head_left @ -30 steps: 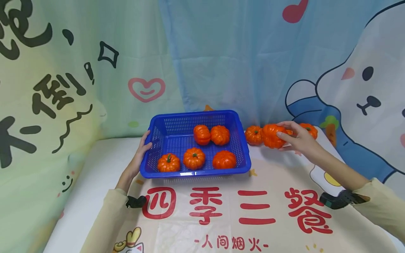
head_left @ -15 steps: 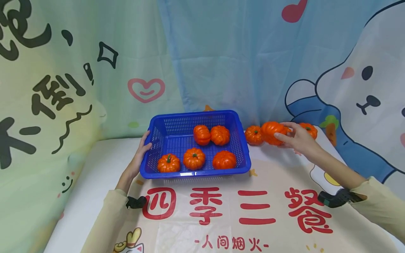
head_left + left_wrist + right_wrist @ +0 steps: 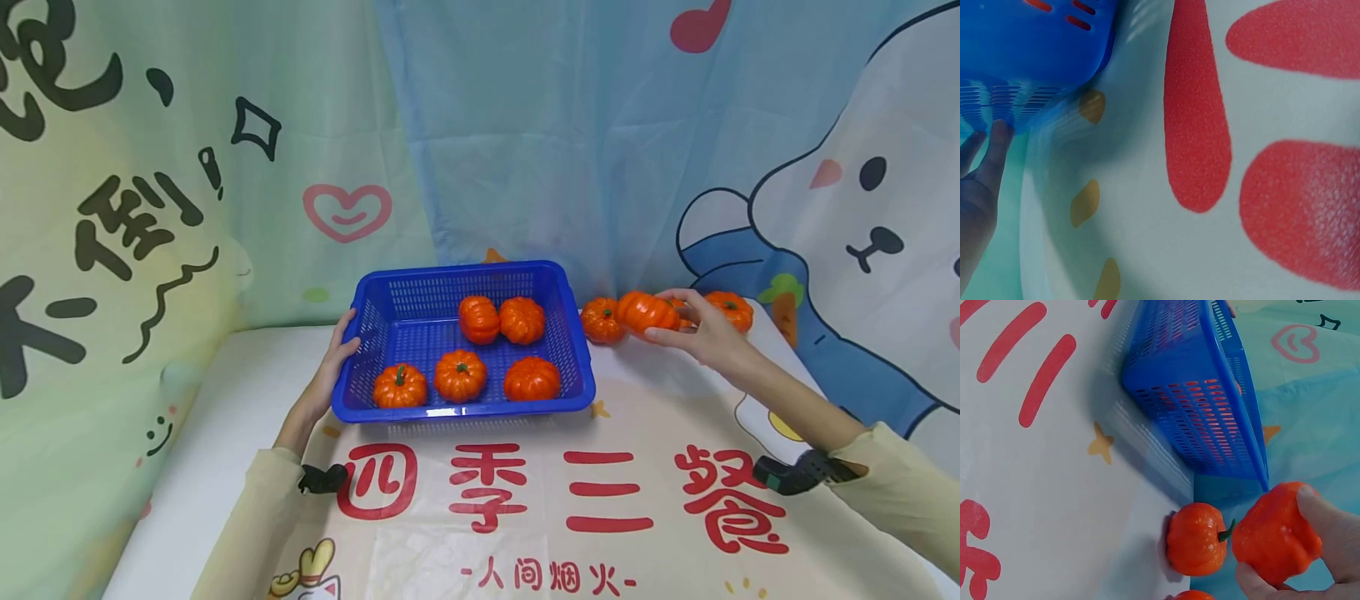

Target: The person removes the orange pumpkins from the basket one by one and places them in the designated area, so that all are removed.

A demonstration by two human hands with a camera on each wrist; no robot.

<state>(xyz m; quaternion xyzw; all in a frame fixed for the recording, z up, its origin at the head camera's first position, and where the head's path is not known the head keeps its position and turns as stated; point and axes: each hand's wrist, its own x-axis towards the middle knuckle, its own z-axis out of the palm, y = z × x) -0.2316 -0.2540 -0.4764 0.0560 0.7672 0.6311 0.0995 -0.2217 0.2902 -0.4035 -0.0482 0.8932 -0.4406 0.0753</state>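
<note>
Orange pumpkin (image 3: 647, 313), pinched by my right fingers (image 3: 666, 337), lies at their nine o'clock; my left fingers (image 3: 342, 327), spread, touch the basket (image 3: 465, 409) at its nine o'clock.

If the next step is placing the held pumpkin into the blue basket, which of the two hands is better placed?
The right hand, most likely: it grips the held pumpkin, just right of the blue basket. The left hand is at the opposite end, holding the basket's side.
</note>
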